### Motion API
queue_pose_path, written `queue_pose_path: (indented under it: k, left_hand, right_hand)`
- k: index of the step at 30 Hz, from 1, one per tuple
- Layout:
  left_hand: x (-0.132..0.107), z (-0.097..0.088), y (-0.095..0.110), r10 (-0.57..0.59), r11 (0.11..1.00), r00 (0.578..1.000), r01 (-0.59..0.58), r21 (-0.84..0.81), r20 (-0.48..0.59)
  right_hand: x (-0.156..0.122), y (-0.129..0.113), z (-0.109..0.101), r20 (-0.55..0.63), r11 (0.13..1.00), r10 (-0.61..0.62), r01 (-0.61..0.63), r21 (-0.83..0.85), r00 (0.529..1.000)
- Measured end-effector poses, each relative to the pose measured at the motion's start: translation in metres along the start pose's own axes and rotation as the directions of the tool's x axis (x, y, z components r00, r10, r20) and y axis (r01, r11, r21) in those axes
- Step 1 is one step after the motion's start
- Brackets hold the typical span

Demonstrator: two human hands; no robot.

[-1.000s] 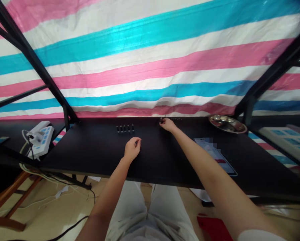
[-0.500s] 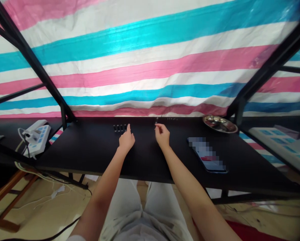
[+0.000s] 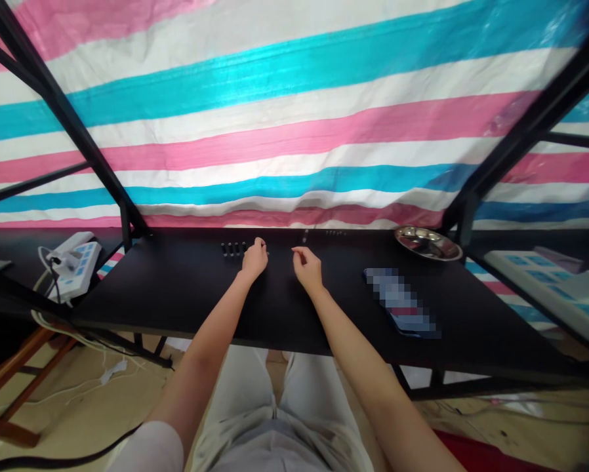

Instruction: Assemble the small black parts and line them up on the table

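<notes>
My left hand is curled with its fingertips pinched at the right end of a short row of small black cylinders that stand upright on the black table. The piece under its fingers is mostly hidden. My right hand hovers just to the right, a little apart from the left, with its fingers curled inward. Whether it holds anything I cannot make out. A single small piece and a further row of tiny pieces sit at the table's back edge.
A phone lies on the table to the right, with a metal dish behind it. A white power strip with cables sits at the left. Black frame poles rise at both sides before a striped tarp.
My right hand drew back from the far row of pieces toward the middle. My left hand moved forward from the table's middle to the right end of the black cylinder row.
</notes>
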State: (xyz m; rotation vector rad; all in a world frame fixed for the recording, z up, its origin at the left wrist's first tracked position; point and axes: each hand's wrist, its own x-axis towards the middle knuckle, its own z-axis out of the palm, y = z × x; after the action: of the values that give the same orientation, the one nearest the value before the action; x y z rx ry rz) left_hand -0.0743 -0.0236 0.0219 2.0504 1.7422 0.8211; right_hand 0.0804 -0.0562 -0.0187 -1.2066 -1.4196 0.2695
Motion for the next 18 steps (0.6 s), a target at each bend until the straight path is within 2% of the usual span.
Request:
queue_pose_path:
  k: [2, 4, 7, 9, 11, 14, 18]
  left_hand:
    - [-0.002, 0.007, 0.003, 0.055, 0.957, 0.998, -0.050, -0.284, 0.008]
    - [-0.005, 0.013, 0.010, 0.102, 0.839, 0.994, -0.065, -0.540, 0.039]
    - [-0.013, 0.017, 0.021, 0.170, 0.662, 0.981, -0.043, -0.748, 0.095]
    - [-0.018, 0.018, 0.027, 0.213, 0.591, 0.967, -0.011, -0.806, 0.143]
    - [-0.022, 0.020, 0.028, 0.241, 0.557, 0.953, 0.021, -0.830, 0.185]
    - [-0.026, 0.025, 0.023, 0.244, 0.541, 0.949, 0.039, -0.840, 0.201]
    - [-0.027, 0.034, 0.011, 0.219, 0.565, 0.963, 0.006, -0.825, 0.157]
  right_hand:
    - [0.000, -0.001, 0.001, 0.027, 0.999, 0.034, -0.034, -0.003, 0.999]
    - [0.001, -0.002, 0.002, 0.053, 0.997, 0.074, -0.073, -0.012, 0.996]
    - [0.001, -0.005, 0.000, 0.057, 0.993, 0.120, -0.119, -0.024, 0.991]
    - [0.000, -0.006, -0.001, 0.039, 0.990, 0.141, -0.140, -0.019, 0.989]
    - [0.000, -0.007, -0.001, 0.019, 0.987, 0.157, -0.157, -0.017, 0.987]
    - [-0.001, -0.005, 0.001, 0.013, 0.986, 0.161, -0.160, -0.050, 0.987]
    - [-0.001, 0.000, 0.005, 0.036, 0.982, 0.129, -0.122, -0.142, 0.991]
